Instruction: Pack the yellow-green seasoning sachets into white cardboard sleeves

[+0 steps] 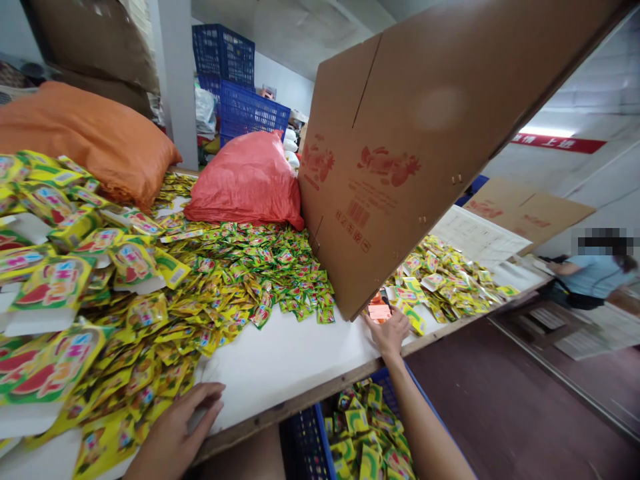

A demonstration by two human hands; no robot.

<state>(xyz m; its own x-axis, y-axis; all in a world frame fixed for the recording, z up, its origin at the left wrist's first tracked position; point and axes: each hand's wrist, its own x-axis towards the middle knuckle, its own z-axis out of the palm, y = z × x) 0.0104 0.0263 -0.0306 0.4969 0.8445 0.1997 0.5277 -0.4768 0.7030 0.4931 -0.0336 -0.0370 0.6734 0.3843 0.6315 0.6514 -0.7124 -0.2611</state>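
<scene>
My left hand (pixel 177 427) lies flat and open on the white table (pixel 280 360) beside yellow sachets (pixel 165 333), while my right hand (pixel 389 331) grips the tilted cardboard box (pixel 400 153) at its lower corner.

A white tabletop (pixel 290 353) with a bare wooden front edge runs across the lower middle of the frame. Behind it, left of centre, a pale square pillar (pixel 179 80) rises to the top edge, with stacked blue plastic crates (pixel 235 80) just to its right against a white wall (pixel 285 83). At upper left, brown sacks (pixel 95 47) are piled high. The floor (pixel 500 400) at lower right is dark reddish-brown. At upper right a white wall carries a red banner (pixel 557 142) with pale characters, lit brightly from above. At far right a person in a light blue top (pixel 593 275) bends over low pallets (pixel 555 320).
</scene>
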